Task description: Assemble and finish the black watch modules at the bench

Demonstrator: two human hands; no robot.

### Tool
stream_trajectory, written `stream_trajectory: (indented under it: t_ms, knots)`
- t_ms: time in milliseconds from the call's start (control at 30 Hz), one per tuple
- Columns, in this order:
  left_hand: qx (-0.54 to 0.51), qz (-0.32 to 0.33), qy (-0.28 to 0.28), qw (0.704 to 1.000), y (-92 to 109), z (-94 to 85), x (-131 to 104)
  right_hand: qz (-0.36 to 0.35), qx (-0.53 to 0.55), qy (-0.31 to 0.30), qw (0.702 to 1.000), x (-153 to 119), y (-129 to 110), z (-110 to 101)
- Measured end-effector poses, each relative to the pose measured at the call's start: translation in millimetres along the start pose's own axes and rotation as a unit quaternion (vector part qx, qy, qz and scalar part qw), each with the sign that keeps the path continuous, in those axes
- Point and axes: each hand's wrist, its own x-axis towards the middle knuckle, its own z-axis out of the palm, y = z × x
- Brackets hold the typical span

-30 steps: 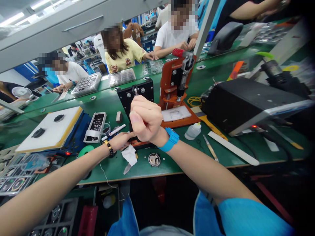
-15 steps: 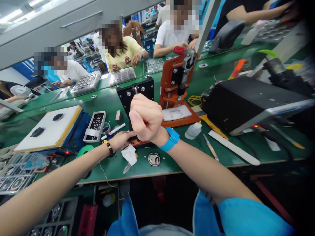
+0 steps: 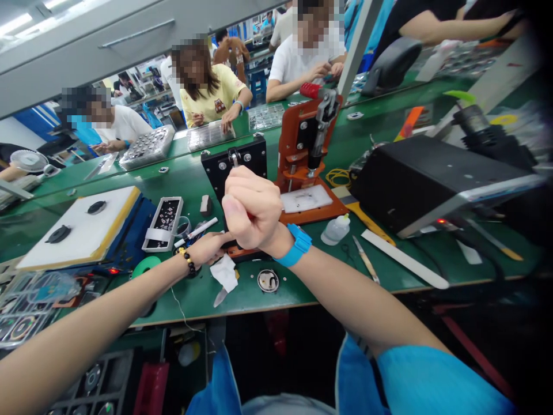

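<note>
My right hand [image 3: 253,207] is closed in a fist in front of a black hand press [image 3: 211,173], at the lower end of its metal toggle linkage [image 3: 234,157]. The fist wraps the press handle, which it hides almost fully. Lower and to the left, my left hand [image 3: 207,248] reaches in at the orange base [image 3: 244,252] of the press. Its fingertips are behind my right fist, so what they touch is hidden. A crumpled white tissue [image 3: 224,273] lies just below the left hand. Near the table edge sits a round device part [image 3: 268,280] with its inside showing.
An orange press [image 3: 298,144] with a red handle stands behind on the right. Next to it are a squeeze bottle [image 3: 336,229], a knife [image 3: 366,260] and a black box [image 3: 401,184]. A small-parts tray [image 3: 163,225] and a white-padded blue box [image 3: 78,225] stand left. Co-workers sit opposite.
The whole view has shifted slightly, so things appear a little further left. Both hands keep their places at the press. A co-worker opposite has moved a hand to the tray in front.
</note>
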Motion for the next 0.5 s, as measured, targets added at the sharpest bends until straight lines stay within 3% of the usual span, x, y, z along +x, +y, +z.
stream_trajectory:
  t_ms: [500]
  knots:
    - [-0.005, -0.001, 0.005, 1.0, -3.6, 1.4, 3.9, -0.008, 0.01, 0.002, 1.0, 0.9, -0.1, 0.0]
